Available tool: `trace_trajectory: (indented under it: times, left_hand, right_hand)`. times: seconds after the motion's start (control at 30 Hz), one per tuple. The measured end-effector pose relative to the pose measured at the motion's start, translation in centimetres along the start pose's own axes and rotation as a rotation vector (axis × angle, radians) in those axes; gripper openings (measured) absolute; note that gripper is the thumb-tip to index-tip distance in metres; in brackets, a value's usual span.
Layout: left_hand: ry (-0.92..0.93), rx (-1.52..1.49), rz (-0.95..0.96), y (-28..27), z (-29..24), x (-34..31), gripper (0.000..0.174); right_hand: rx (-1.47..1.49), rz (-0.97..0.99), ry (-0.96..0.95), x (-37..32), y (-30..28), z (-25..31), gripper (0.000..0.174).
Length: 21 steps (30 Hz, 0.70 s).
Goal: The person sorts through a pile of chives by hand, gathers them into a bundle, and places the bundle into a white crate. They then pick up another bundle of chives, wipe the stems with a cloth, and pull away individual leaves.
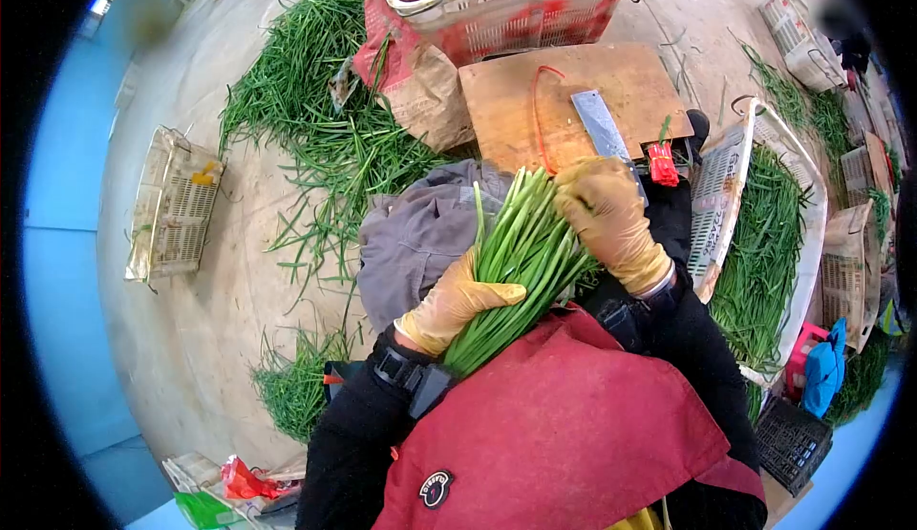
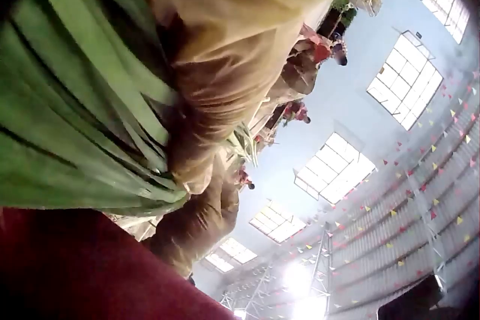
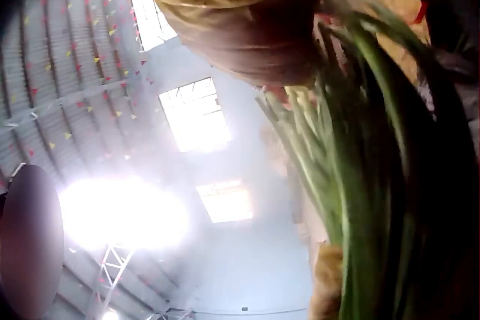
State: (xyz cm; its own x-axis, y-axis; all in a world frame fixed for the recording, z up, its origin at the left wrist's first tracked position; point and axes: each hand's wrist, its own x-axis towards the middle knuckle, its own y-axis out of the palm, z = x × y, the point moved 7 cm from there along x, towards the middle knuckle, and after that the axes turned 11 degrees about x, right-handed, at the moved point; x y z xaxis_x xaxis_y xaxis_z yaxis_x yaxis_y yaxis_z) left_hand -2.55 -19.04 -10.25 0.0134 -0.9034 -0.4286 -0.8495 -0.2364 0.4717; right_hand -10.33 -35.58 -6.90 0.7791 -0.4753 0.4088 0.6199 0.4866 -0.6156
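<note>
A thick bunch of garlic chives (image 1: 527,267) lies slantwise over the person's lap, pale cut ends pointing away. The gloved left hand (image 1: 457,306) grips it from the left side, thumb laid across the stalks. At the upper right of the bunch, the gloved right hand (image 1: 613,222) curls its fingers at the stalk ends. In the right wrist view, that hand (image 3: 240,24) is close against the pale ends (image 3: 300,102), its fingertips hidden. Just beyond the hands, a cleaver (image 1: 602,124) and a red tie strip (image 1: 538,115) rest on a wooden board (image 1: 506,100).
Loose chives (image 1: 310,62) are heaped on the floor at the left. A white crate (image 1: 716,196) full of chives stands at the right, another crate (image 1: 535,19) behind the board. Red ties (image 1: 662,164) hang by the board's right corner. Grey cloth (image 1: 411,234) lies left of the bunch.
</note>
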Motion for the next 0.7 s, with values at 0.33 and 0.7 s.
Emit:
trace_trajectory:
  times: [0.33, 0.7]
  left_hand:
    - [0.039, -0.009, 0.016, 0.2, 0.2, 0.6, 0.062]
    - [0.056, -0.028, -0.049, -0.2, 0.8, 0.7, 0.059]
  right_hand:
    - [0.148, 0.063, -0.035, 0.1, -5.3, 0.5, 0.011]
    - [-0.026, 0.346, 0.084, -1.0, 2.4, -0.4, 0.027]
